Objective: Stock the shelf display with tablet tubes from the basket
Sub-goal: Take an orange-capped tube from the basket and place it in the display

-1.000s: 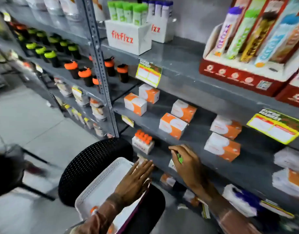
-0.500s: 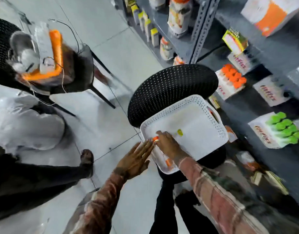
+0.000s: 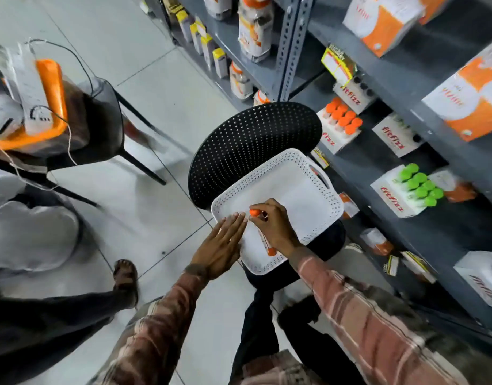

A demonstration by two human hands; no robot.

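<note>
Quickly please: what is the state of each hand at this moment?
Left hand: open, fingers flat on the white basket rim, holding nothing.
Right hand: closed on an orange-capped tube.

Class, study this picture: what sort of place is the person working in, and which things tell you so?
Most likely a shop aisle, perhaps a pharmacy or supplement store. Grey metal shelving carries rows of boxed stock, branded display boxes of capped tubes, and a yellow price label on a shelf edge.

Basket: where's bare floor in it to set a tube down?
The white basket is bare from the right hand out to its far rim and handle side. Crowded only at the near corner: the right hand holds an orange-capped tube, another tube lies below it, and the left hand rests on the rim.
</note>
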